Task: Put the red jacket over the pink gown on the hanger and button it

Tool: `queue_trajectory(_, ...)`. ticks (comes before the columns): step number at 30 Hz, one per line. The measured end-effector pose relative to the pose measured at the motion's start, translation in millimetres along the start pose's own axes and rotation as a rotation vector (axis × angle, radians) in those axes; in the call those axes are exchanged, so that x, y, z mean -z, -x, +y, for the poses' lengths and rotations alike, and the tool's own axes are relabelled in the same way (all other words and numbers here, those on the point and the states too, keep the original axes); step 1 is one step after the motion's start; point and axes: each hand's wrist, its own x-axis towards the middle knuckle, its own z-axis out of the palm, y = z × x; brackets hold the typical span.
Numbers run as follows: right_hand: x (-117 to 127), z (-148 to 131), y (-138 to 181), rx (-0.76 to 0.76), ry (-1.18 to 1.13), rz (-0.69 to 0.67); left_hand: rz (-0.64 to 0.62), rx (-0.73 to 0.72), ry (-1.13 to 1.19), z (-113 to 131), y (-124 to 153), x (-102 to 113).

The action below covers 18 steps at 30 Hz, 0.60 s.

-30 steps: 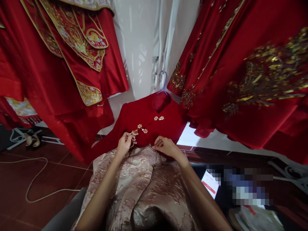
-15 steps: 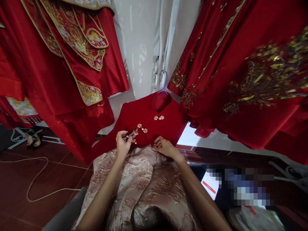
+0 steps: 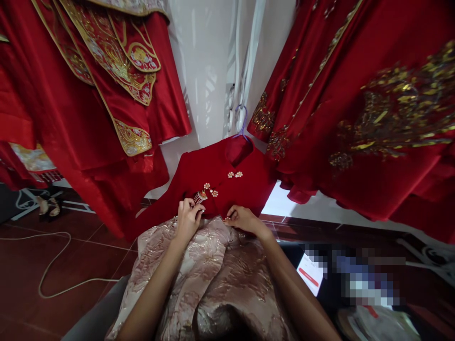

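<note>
A red long-sleeved jacket (image 3: 199, 163) hangs on a purple hanger (image 3: 243, 123), its lower part across a pale pink brocade fabric (image 3: 209, 255) on my lap. Gold-and-pearl flower clasps (image 3: 235, 174) run down its front, the upper one joined. A beaded tassel ornament (image 3: 201, 196) dangles beside another clasp (image 3: 210, 189). Just below the tassel, my left hand (image 3: 189, 217) pinches the jacket front at a flower clasp, which its fingers mostly cover. My right hand (image 3: 243, 220) has thumb and fingers closed on the opposite flower clasp (image 3: 226, 219) at the jacket's other edge.
Embroidered red garments (image 3: 142, 94) hang at left, and sequined red ones (image 3: 384, 109) at right. A lit phone (image 3: 310, 273) lies right of my arm. A pale cable (image 3: 57, 296) curves over the tiled floor, with high-heeled shoes (image 3: 50, 208) farther back.
My left hand has let go of the tassel ornament, which now hangs down, and has shifted slightly right and down onto the clasp below. My right hand has barely moved.
</note>
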Motion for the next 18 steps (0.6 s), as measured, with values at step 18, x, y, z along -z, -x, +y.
queue_trajectory(18,13.3,-36.8,16.0,0.07,-0.624,-0.311,-0.038,0.008,0.085,-1.5,3.3,-1.1)
